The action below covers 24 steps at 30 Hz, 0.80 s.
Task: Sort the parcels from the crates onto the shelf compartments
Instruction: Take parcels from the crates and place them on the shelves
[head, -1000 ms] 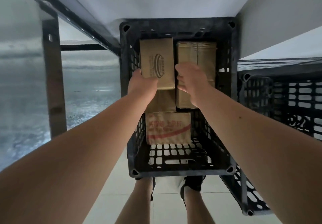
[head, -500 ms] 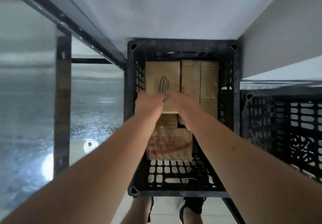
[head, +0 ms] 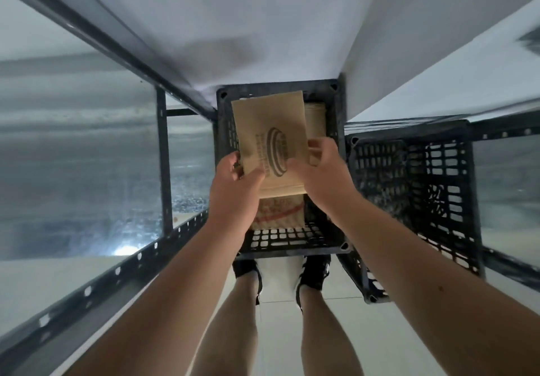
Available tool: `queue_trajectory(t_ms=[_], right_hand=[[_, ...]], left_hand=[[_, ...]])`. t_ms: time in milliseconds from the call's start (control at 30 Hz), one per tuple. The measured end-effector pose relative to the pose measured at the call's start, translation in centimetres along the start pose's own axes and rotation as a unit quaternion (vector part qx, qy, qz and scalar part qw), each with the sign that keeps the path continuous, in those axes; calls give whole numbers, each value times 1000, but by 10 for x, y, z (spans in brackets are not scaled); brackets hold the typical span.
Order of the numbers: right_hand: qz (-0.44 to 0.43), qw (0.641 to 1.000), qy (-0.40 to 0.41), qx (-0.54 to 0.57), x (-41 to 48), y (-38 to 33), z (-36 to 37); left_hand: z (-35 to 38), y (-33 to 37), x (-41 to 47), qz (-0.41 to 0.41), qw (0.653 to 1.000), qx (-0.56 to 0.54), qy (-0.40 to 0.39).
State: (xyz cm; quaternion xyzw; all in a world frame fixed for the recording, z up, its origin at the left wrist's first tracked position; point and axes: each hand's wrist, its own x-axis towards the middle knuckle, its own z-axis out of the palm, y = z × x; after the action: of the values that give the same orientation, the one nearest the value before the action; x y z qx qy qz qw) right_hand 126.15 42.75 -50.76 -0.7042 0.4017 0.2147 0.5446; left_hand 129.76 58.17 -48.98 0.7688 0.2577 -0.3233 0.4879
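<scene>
Moved: brown parcel (head: pixel 270 130) has come up from among the others in the black crate (head: pixel 292 245) since half a second ago, and its printed face now tilts toward the person.
Where it is: in the air over the crate, held in both hands, not yet at the shelf (head: pixel 117 270) on the left.
Left hand (head: pixel 233 185): thumb on the printed face, fingers curled behind the lower left corner, gripping.
Right hand (head: pixel 318 168): gripping the lower right edge, fingers wrapped round the side.
Risk: only the near end is held, so the far end hangs unsupported. If either grip slackens, I'd expect it to tip and drop back into the crate. Swung left, a corner could catch the shelf's post (head: pixel 162 165).
Black crate: a red-printed parcel (head: pixel 277 215) lies at the near side. A tan parcel (head: pixel 315 118) sits far right, half hidden. Whether more lie beneath, I cannot tell.
Second crate (head: pixel 409 188): just beside, on the right. It is too dark to tell what it holds.
</scene>
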Motion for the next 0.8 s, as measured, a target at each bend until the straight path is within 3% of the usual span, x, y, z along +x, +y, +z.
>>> queue_trajectory(t_ms=[467, 800], right_hand=[[-138, 989, -9, 44, -228, -116, -111], [-246, 964, 27, 94, -375, -155, -171]], left_hand=[[-69, 128, -239, 116, 993, -13, 12], [-93, 168, -397, 202, 977, -49, 43]])
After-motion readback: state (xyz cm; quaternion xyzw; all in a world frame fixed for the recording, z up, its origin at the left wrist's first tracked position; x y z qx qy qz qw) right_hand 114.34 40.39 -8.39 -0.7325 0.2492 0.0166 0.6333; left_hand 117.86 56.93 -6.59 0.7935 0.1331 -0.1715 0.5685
